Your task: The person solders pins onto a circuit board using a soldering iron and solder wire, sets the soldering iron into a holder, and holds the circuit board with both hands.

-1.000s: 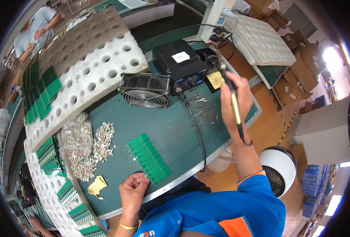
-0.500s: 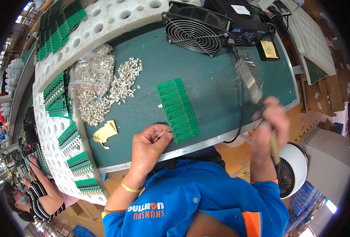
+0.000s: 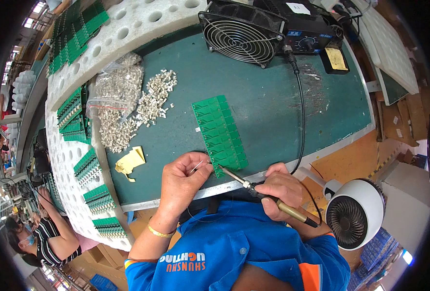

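My left hand (image 3: 183, 178) has its thumb and fingertips pinched together on a thin wire (image 3: 196, 166), right at the near left corner of a green circuit board (image 3: 220, 133). My right hand (image 3: 280, 188) is curled around the handle of a soldering iron (image 3: 293, 212), its tip at the board's near end; I can't tell whether it touches. The board lies on the green tabletop (image 3: 268, 111), just beyond both hands. Left of my left hand is a crumpled yellow scrap (image 3: 130, 161); past that, small whitish parts (image 3: 159, 92) lie heaped beside a clear bag (image 3: 120, 85). Farthest ahead of my hands stands a black fan (image 3: 241, 40).
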Demonstrator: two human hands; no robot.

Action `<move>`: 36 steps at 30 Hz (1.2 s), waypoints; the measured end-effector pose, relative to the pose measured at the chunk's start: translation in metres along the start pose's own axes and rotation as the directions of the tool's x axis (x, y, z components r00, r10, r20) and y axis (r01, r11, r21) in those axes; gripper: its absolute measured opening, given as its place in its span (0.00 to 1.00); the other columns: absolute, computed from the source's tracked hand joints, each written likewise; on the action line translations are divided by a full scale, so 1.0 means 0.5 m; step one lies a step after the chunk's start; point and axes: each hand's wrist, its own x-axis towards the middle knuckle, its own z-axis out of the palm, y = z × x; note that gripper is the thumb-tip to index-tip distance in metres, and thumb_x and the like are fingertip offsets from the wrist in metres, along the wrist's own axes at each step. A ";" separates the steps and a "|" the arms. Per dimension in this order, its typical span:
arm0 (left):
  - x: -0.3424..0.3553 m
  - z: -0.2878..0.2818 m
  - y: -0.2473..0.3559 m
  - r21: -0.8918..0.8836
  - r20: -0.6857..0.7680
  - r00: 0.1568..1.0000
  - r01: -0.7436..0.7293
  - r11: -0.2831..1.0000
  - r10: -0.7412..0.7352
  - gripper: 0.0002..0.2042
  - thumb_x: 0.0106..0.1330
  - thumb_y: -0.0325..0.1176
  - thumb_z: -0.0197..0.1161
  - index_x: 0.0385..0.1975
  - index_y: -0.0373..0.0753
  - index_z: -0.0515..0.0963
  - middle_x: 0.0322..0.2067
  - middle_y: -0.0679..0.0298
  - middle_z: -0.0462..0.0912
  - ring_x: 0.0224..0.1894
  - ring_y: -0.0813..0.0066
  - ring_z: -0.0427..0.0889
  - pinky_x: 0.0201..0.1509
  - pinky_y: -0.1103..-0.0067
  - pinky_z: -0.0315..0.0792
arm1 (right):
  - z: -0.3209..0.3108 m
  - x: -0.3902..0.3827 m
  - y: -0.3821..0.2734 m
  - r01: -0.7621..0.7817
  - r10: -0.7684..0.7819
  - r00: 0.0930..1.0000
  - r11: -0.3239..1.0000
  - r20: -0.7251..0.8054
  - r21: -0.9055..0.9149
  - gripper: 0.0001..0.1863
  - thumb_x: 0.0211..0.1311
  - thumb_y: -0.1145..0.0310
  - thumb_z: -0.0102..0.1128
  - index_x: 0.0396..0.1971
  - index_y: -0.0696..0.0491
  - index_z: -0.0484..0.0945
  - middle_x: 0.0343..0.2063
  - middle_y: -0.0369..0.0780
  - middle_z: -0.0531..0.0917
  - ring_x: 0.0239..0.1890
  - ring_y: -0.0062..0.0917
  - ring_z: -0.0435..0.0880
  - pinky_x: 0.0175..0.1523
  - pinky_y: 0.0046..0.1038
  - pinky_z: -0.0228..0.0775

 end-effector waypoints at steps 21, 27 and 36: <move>-0.002 0.001 -0.004 0.018 -0.013 1.000 -0.013 1.000 0.013 0.05 0.65 0.25 0.66 0.38 0.34 0.80 0.33 0.72 0.82 0.35 0.89 0.77 0.41 0.88 0.72 | -0.002 0.006 -0.012 0.035 -0.030 0.996 0.998 0.078 -0.059 0.14 0.54 0.70 0.67 0.42 0.55 0.79 0.20 0.34 0.80 0.20 0.23 0.77 0.41 0.33 0.72; -0.004 0.002 -0.007 0.002 -0.013 1.000 -0.021 1.000 0.021 0.05 0.65 0.26 0.66 0.37 0.34 0.80 0.32 0.72 0.82 0.35 0.90 0.76 0.41 0.89 0.71 | -0.002 0.007 -0.014 0.066 -0.055 0.992 0.993 0.112 -0.102 0.15 0.54 0.71 0.67 0.42 0.54 0.78 0.21 0.34 0.82 0.21 0.23 0.78 0.41 0.33 0.72; -0.005 0.000 -0.008 0.001 -0.004 1.000 -0.022 1.000 0.022 0.04 0.65 0.24 0.65 0.38 0.34 0.79 0.33 0.73 0.81 0.35 0.90 0.76 0.41 0.89 0.71 | 0.000 0.006 -0.009 0.026 -0.024 0.997 0.999 0.069 -0.020 0.15 0.51 0.73 0.67 0.41 0.54 0.79 0.21 0.34 0.82 0.20 0.22 0.78 0.41 0.32 0.72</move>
